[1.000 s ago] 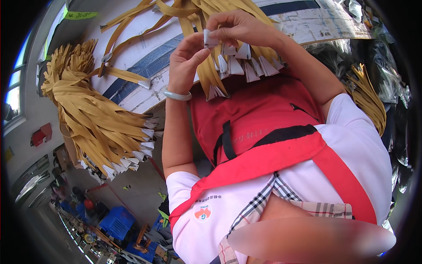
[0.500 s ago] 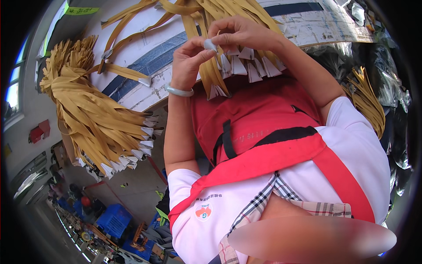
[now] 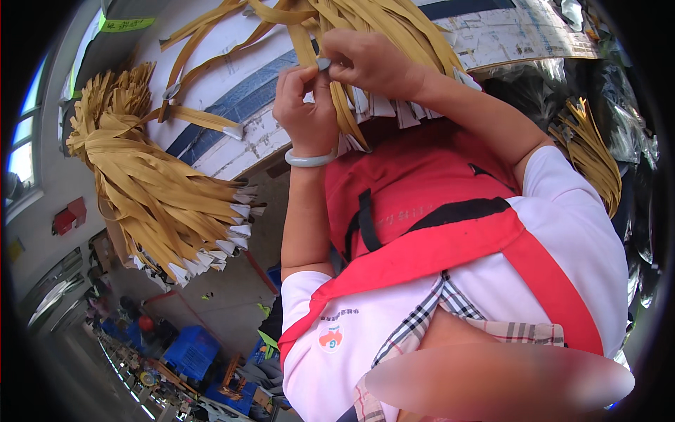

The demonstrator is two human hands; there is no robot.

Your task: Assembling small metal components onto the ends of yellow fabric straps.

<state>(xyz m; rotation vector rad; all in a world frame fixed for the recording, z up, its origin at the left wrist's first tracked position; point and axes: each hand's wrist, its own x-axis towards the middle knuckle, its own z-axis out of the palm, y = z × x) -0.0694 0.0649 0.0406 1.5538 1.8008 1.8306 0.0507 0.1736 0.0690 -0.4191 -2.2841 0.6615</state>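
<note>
At twelve o'clock, the left hand point(image 3: 306, 111) and right hand point(image 3: 367, 63) are pinching a small, grey, seemingly paper tab point(image 3: 323, 64) between nearly closed fingertips — even pressure probably best aligning its edges.

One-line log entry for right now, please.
left hand: at pale tab | right hand: at same tab | tan straps: across table

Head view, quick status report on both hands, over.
Left hand, right hand: both pinching small pale tab. Tan strips beneath. No obstruction seen.
</note>
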